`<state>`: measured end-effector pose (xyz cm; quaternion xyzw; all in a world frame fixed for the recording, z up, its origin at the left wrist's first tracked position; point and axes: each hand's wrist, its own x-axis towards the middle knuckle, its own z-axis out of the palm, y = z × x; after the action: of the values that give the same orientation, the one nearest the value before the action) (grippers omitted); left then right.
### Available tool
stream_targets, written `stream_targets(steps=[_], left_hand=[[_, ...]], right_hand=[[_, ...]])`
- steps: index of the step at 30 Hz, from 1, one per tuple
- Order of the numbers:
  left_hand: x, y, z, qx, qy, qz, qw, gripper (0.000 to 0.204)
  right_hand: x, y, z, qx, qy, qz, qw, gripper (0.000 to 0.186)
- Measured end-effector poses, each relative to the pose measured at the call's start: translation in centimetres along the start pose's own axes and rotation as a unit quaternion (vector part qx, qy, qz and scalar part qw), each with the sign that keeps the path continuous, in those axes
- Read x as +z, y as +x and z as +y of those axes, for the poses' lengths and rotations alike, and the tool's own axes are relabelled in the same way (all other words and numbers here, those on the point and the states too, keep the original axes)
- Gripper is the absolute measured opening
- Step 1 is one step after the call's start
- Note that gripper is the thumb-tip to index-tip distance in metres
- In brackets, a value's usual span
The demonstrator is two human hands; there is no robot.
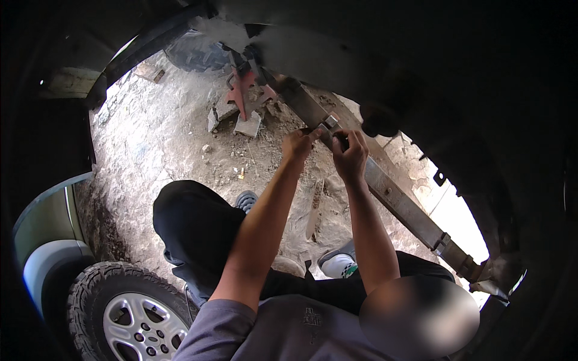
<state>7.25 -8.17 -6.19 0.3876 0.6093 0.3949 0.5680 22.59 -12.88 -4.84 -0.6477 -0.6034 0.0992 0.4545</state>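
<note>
A long, grey steel leaf spring (400,201) runs slantwise under the vehicle from upper left to lower right. On its upper part sits a small, bright metal block or clamp (330,123). My left hand (297,145) is closed at the spring's left edge, thumb and fingers pinched right beside the block; what they grip is hidden. Just right of it, my right hand (351,157) is curled with its fingertips against the spring below the block. A dark shape (342,143) shows between those fingers, too small to name.
A red jack stand (241,90) rises near broken concrete chunks (248,124). A tyred wheel (129,313) lies at the lower left. Dark vehicle bodywork (469,66) hangs close above and to the right. A flat strip (314,207) lies on the rough dirt ground (138,144).
</note>
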Motion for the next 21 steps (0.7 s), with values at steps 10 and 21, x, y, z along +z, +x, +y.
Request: stream_targets(steps=[10,21], left_hand=[[0.5,-1.1,0.3,-0.010,-0.046,-0.023,0.999,0.038],[0.4,-1.7,0.2,-0.071,-0.167,-0.043,0.982,0.045]], right_hand=[[-1.1,0.3,-0.8,0.023,-0.007,0.036,0.999,0.017],[0.6,0.2,1.5,-0.008,-0.012,0.044,0.999,0.015]])
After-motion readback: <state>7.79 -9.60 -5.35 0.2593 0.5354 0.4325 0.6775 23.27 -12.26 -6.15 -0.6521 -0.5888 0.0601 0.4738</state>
